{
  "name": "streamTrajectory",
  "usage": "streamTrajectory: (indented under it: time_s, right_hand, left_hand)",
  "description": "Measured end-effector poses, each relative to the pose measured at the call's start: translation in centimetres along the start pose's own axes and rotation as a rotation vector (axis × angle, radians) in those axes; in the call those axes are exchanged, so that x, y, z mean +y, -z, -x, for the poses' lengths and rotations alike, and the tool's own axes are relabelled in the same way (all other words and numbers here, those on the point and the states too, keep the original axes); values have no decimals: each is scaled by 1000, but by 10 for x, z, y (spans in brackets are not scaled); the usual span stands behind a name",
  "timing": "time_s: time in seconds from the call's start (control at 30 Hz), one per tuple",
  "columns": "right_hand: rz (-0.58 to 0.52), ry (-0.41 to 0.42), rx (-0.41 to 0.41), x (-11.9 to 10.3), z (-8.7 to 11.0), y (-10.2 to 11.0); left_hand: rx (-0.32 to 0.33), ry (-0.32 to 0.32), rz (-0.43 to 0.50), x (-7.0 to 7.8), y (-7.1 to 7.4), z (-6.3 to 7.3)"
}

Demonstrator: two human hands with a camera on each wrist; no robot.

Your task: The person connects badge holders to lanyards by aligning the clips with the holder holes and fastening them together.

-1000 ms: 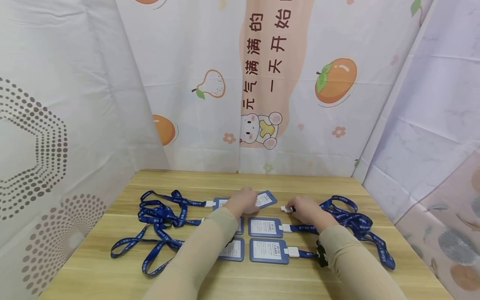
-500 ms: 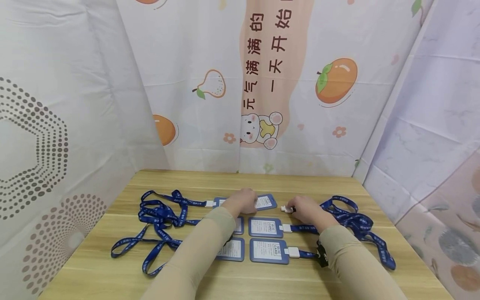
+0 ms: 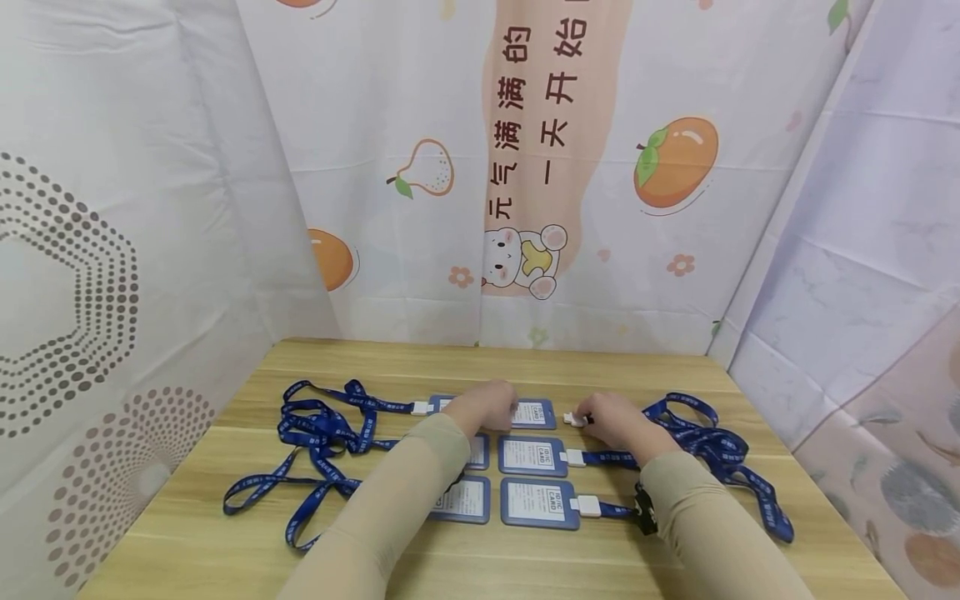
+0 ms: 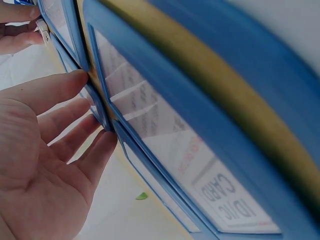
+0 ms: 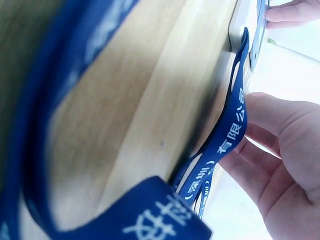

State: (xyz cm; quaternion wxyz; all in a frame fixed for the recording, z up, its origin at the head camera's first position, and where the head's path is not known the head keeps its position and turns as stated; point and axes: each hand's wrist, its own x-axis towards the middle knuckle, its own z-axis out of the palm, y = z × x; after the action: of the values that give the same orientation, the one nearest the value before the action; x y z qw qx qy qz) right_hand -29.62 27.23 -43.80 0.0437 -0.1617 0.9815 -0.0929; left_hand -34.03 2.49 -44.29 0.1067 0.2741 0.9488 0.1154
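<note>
A blue-framed ID card holder lies at the back right of the group. My left hand holds it by its left end, thumb and fingertips at the frame in the left wrist view and partly covering it in the head view. Just off the holder's right end is a small white clip on a blue lanyard. My right hand pinches that lanyard right behind the clip. In the right wrist view the printed lanyard strap runs along my thumb and fingers.
In front lie a middle right holder and a front right holder, both with clips attached. More holders sit at left, partly behind my left arm. Tangled lanyards lie in a left heap and a right heap. A printed curtain hangs behind the table.
The back right card holder has turned from a tilt to nearly straight, its right end coming down towards me, level with the clip. My right hand has stayed in place.
</note>
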Motion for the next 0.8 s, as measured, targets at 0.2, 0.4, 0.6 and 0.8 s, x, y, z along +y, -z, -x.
streamTrajectory:
  time_s: [0.2, 0.4, 0.6, 0.8]
  right_hand:
    - [-1, -2, -20, 3, -4, -1]
    - [-16, 22, -35, 4, -7, 4]
    - [2, 21, -43, 0, -11, 7]
    - [27, 21, -42, -1, -17, 6]
  left_hand:
    - [-4, 16, 21, -1, -2, -1]
    - [6, 20, 43, 0, -3, 0]
    - [7, 32, 40, 3, -3, 1]
    - [12, 41, 12, 4, -4, 2]
